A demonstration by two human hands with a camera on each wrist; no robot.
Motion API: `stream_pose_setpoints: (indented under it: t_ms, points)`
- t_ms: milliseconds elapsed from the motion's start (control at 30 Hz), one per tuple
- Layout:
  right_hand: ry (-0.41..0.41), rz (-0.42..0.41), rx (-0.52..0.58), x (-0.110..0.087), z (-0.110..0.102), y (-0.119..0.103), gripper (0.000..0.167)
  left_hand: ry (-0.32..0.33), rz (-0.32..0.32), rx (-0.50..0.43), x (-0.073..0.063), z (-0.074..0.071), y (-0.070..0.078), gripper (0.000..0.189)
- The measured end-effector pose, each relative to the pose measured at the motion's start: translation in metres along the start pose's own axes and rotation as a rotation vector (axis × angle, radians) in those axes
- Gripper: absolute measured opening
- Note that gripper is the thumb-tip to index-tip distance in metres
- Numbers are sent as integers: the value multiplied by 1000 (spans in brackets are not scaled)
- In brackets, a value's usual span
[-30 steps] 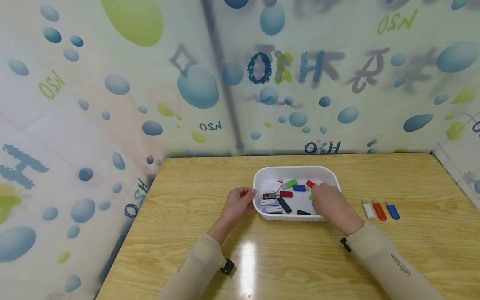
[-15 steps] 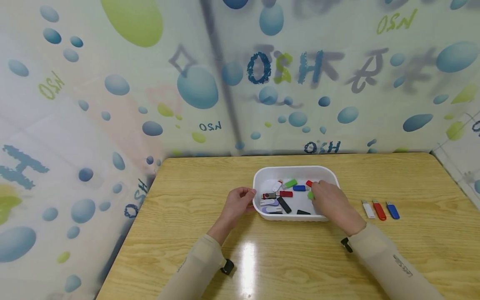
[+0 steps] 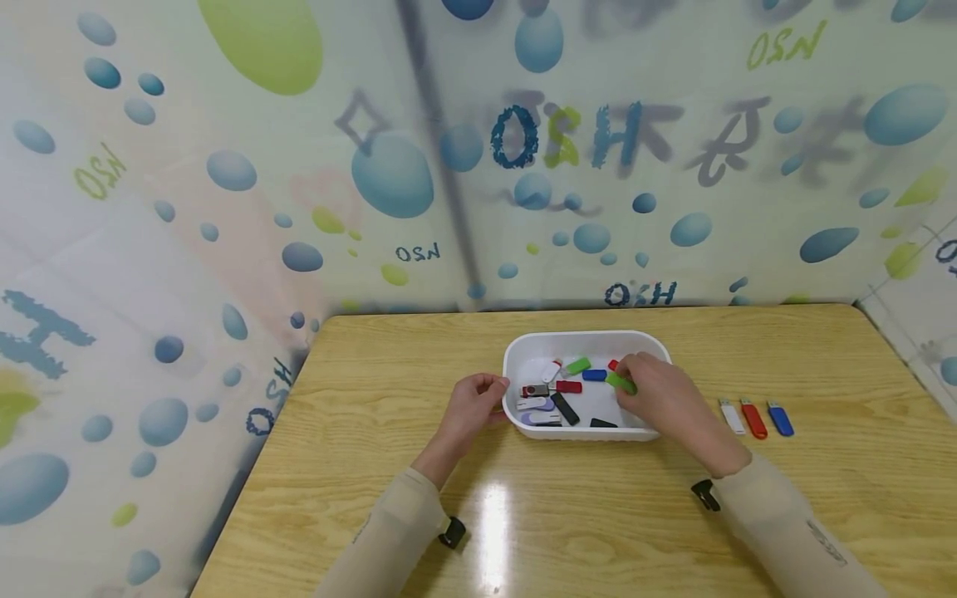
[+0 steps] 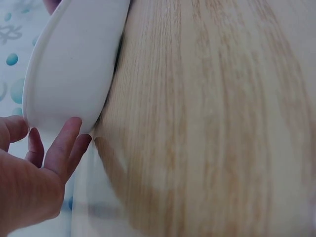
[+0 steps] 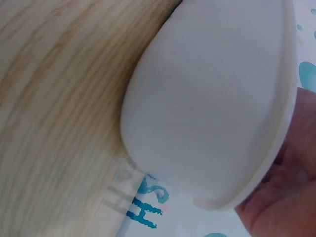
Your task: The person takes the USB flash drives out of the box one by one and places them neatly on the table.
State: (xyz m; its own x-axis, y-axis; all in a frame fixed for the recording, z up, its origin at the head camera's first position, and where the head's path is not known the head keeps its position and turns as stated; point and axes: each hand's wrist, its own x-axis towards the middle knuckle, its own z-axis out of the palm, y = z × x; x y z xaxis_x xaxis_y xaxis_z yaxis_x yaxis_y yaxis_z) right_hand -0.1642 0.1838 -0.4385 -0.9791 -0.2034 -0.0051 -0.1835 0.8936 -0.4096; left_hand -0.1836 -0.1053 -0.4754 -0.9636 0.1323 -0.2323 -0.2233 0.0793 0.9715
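Note:
A white plastic bin (image 3: 586, 433) holds several loose USB flash drives. My left hand (image 3: 473, 409) holds the bin's left end: in the left wrist view the thumb (image 4: 16, 128) is at the rim and the fingers (image 4: 63, 144) touch the outer wall. Inside the right half of the bin, my right hand (image 3: 661, 400) pinches a green USB flash drive (image 3: 620, 383). A blue flash drive (image 3: 594, 375) lies beside it, and a red one (image 3: 613, 365) is partly covered by the hand. The bin's wall hides most of the right fingers in the right wrist view.
Right of the bin, white (image 3: 732, 417), red (image 3: 754, 419) and blue (image 3: 781, 419) flash drives lie in a row on the wooden table (image 3: 598, 515). Another green drive (image 3: 577, 366) and a black drive (image 3: 566, 409) are in the bin. A patterned curtain (image 3: 478, 208) stands behind the table.
My right hand has drawn up slightly, and the green flash drive now shows clearly between its fingertips. The left hand stays at the bin's left end.

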Motion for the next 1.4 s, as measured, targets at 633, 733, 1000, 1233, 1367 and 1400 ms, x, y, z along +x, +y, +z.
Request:
stream_pose_setpoints:
  t_ms: [633, 733, 1000, 1233, 1367, 1400]
  points:
    - [301, 50, 90, -35, -33, 37, 35, -1, -18, 15, 2, -1, -1, 32]
    - [334, 65, 99, -39, -39, 50, 34, 1, -19, 17, 1, -1, 0, 32]
    - [388, 81, 114, -56, -50, 81, 36, 6, -19, 27, 2, -2, -1, 32]
    - [401, 92, 85, -67, -58, 102, 35, 10, -20, 26, 2, -1, -1, 32]
    - [378, 109, 75, -73, -61, 112, 38, 11, -24, 32, 2, -1, -1, 32]
    - [372, 115, 72, -74, -61, 114, 38, 11, -25, 34, 2, -1, -1, 32]
